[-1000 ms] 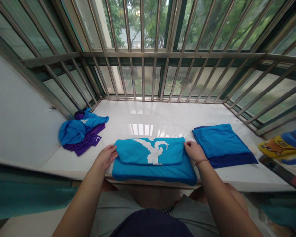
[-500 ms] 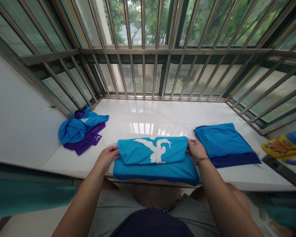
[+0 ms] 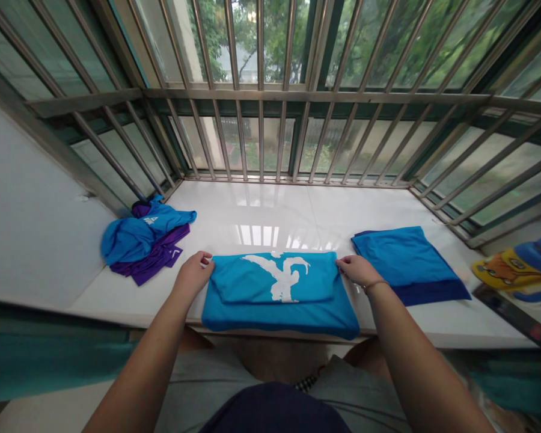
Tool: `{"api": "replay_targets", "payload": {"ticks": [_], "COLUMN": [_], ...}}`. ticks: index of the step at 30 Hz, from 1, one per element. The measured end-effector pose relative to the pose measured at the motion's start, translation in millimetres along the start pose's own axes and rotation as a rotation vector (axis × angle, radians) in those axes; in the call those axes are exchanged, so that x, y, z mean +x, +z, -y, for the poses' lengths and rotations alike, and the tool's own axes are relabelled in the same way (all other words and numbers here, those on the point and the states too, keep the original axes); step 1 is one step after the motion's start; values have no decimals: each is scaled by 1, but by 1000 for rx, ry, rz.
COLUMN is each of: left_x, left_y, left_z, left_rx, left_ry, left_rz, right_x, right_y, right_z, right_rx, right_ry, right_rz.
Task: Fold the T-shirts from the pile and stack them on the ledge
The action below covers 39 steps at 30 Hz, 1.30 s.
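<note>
A folded blue T-shirt (image 3: 252, 288) with a white brush-style figure print lies before me, its near edge at the front of the white sill (image 3: 270, 207). My left hand (image 3: 197, 272) pinches its far left corner between thumb and fingers. At the far right corner, my right hand (image 3: 355, 269) has its fingertips closed on the cloth; a thin bracelet circles that wrist. The shirt's upper layer is shorter than the layer beneath, which shows along the near side. Right of my right hand rests a flat folded stack of blue and dark blue clothes (image 3: 401, 258).
A crumpled heap of blue and purple clothes (image 3: 148, 240) lies by the left wall. Metal window bars (image 3: 261, 93) close off the sill's far side. A yellow and blue object with a cartoon animal (image 3: 514, 264) stands at the right edge.
Both hands have shifted slightly up to the shirt's far corners, the left one rising most. The view has moved a little. The shirt's fold looks nearly the same.
</note>
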State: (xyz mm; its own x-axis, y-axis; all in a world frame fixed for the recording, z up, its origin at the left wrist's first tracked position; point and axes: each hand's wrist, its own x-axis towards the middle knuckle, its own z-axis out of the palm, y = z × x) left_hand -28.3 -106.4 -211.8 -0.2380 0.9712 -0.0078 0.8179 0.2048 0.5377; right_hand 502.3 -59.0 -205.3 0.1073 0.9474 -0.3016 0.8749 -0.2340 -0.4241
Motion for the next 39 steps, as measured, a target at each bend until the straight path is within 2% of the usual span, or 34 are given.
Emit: {"api": "replay_targets", "payload": {"ticks": [3, 6, 9, 11, 13, 16, 20, 22, 25, 28, 31, 33, 35, 39], "left_x": [11, 27, 45, 57, 65, 73, 86, 97, 116, 131, 137, 135, 128, 93], "left_y": [4, 3, -3, -9, -15, -19, -21, -21, -20, -22, -30, -36, -42, -42], "left_z": [-7, -12, -15, -18, -22, -28, -28, -26, -28, -42, -60, -68, -70, -51], "left_rx": [-25, -72, -109, -155, -199, -189, -65, -45, -44, -10, 14, 25, 28, -25], "left_ry": [108, 208, 204, 168, 149, 158, 184, 199, 238, 279, 332, 371, 417, 518], "left_rz": [6, 29, 163, 327, 484, 635, 746, 690, 459, 226, 76, 5, -36, -34], "right_x": [0, 0, 1, 4, 9, 19, 31, 36, 44, 50, 47, 38, 24, -8], "right_y": [-2, -6, -9, -9, -7, -8, -14, -19, -28, -40, -52, -57, -56, -38], "right_z": [2, 8, 20, 30, 38, 43, 43, 43, 47, 56, 67, 72, 72, 52], "right_rx": [-40, -76, -94, -155, -232, -271, -269, -272, -284, -291, -287, -281, -275, -278], "right_ry": [5, 4, -136, -336, -478, -484, -469, -470, -449, -416, -424, -469, -527, -602], "right_rz": [6, -124, -222, -166, -45, 86, 118, 98, 18, -94, -261, -375, -435, -409]}}
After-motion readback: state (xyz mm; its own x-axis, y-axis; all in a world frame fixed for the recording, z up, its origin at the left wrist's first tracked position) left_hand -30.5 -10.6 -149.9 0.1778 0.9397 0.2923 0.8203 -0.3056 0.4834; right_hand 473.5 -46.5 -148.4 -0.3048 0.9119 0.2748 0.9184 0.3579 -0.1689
